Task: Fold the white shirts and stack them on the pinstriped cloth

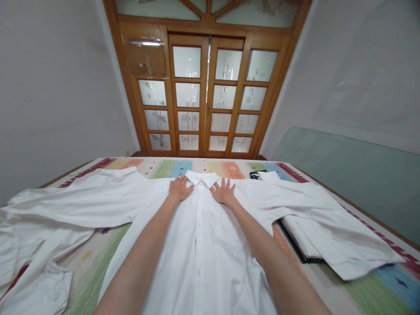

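A white button-up shirt lies front side up, its collar at the far end and its sleeves spread out to both sides. My left hand rests on the left shoulder area beside the collar, fingers apart and pressed down on the cloth. On the other side of the collar, my right hand lies flat with spread fingers. Neither hand grips anything. The shirt's lower part runs toward me between my forearms, out of the picture at the bottom.
A colourful striped cover is under the shirt. Another white garment lies rumpled at the left. Beneath the right sleeve sits a folded white and black item. Wooden doors with glass panes stand beyond; a pale green board leans at the right wall.
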